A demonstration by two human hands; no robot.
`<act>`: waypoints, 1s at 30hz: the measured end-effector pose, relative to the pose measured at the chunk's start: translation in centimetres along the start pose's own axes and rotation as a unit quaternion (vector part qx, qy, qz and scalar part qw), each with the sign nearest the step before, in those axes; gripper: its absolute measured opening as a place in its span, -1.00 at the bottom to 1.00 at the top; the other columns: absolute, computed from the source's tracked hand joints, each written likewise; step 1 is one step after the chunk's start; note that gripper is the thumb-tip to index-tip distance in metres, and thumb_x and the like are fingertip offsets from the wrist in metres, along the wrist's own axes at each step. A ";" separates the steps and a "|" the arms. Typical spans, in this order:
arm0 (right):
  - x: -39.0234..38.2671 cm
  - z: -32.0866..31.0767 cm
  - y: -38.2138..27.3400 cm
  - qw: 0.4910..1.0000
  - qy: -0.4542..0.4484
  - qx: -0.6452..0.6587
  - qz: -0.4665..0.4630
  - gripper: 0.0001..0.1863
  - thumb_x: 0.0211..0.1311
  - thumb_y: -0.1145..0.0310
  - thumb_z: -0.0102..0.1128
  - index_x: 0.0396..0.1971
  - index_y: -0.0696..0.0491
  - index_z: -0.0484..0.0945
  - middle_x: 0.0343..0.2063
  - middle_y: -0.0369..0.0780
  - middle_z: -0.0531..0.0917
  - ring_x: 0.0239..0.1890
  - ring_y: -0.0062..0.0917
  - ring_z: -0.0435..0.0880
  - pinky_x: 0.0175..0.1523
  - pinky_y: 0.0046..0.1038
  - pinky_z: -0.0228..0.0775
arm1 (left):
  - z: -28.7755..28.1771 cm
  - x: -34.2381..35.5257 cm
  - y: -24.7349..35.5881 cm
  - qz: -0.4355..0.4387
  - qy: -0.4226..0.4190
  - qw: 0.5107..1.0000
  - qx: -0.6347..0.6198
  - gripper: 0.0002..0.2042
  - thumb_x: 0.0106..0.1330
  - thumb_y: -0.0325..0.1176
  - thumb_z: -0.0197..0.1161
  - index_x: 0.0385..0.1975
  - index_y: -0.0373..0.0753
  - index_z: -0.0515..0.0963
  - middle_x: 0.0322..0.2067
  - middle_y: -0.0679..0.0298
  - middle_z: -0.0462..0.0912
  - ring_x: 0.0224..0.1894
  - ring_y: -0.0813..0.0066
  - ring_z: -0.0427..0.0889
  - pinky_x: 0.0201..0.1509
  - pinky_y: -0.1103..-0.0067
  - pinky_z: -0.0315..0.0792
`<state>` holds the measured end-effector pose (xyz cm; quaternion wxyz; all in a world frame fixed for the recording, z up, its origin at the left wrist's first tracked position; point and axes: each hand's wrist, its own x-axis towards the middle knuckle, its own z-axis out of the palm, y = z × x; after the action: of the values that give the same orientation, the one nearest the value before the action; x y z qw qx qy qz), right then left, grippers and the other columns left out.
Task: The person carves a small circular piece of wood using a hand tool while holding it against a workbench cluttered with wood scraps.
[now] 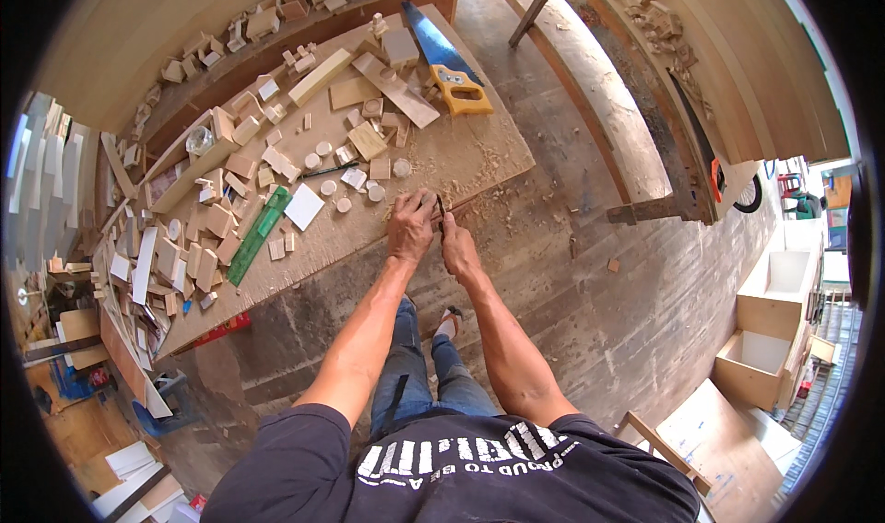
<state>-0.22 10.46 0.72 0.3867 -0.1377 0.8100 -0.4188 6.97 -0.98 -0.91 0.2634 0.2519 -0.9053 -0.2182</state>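
Observation:
Both my hands meet just off the near edge of the wooden worktable (304, 288). My left hand (414, 225) is closed, its fingers curled at the table edge around something too hidden to name. Close beside it, my right hand (459, 250) is closed on a thin dark tool (441, 208), whose narrow end points up between the hands. What kind of tool it is I cannot make out. Pale wood shavings (461, 165) lie on the board near my fingers. Small round wooden discs (376, 193) and a white square piece (304, 207) are left of my left hand.
A handsaw (464, 92) with a yellow handle lies at the far right of the table. Many wood blocks (219, 219) and a green strip (260, 235) cover its left side. A second bench (590, 90) stands beyond at right. Wooden boxes (756, 362) stand on the right.

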 end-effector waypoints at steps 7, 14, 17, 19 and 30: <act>0.8 1.4 0.0 0.996 0.045 -0.047 -0.056 -0.23 0.61 -0.06 -0.39 -0.30 0.36 0.62 -0.26 0.33 0.63 -0.01 0.27 0.59 0.08 0.08 0.38 | 0.3 -0.1 -0.2 -0.009 -0.002 0.999 -0.042 -0.69 0.22 -0.46 0.25 -0.03 -0.23 0.69 0.07 0.13 0.69 0.06 -0.01 0.57 0.18 0.29 0.51; -1.3 0.3 2.3 0.996 0.046 -0.064 -0.039 -0.22 0.60 -0.15 -0.37 -0.33 0.28 0.61 -0.38 0.19 0.67 -0.19 0.09 0.67 -0.03 -0.09 0.42 | -0.5 0.1 -0.6 -0.016 -0.028 0.996 -0.081 -0.71 0.31 -0.51 0.19 0.00 -0.21 0.70 0.10 0.12 0.69 0.07 0.01 0.57 0.19 0.30 0.50; -0.8 -1.2 0.9 0.999 0.034 -0.011 -0.034 -0.19 0.58 -0.23 -0.37 -0.40 0.28 0.54 -0.49 0.09 0.61 -0.35 -0.08 0.58 -0.12 -0.12 0.38 | -0.6 0.3 -1.2 0.001 -0.032 0.997 -0.077 -0.68 0.31 -0.53 0.17 0.03 -0.19 0.68 0.13 0.14 0.67 0.08 0.04 0.56 0.20 0.32 0.51; -0.6 -1.2 0.3 0.998 0.025 -0.019 -0.052 -0.19 0.58 -0.24 -0.39 -0.43 0.27 0.49 -0.53 0.04 0.55 -0.40 -0.14 0.50 -0.15 -0.12 0.34 | -0.5 0.1 -1.3 0.008 -0.035 0.996 -0.076 -0.65 0.29 -0.55 0.18 0.05 -0.20 0.67 0.13 0.15 0.67 0.08 0.04 0.56 0.20 0.33 0.51; -0.2 -0.2 -0.8 0.997 0.009 -0.068 -0.044 -0.25 0.60 -0.12 -0.39 -0.09 0.28 0.63 -0.19 0.32 0.64 0.03 0.22 0.60 0.13 0.01 0.37 | -1.0 0.3 -0.8 0.034 -0.054 0.998 -0.019 -0.63 0.19 -0.53 0.21 0.03 -0.26 0.66 0.12 0.16 0.65 0.06 0.10 0.54 0.22 0.34 0.50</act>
<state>-0.33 10.23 1.53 0.3507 -0.1952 0.8332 -0.3805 7.59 -2.02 -0.42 0.2260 0.2040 -0.9218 -0.2399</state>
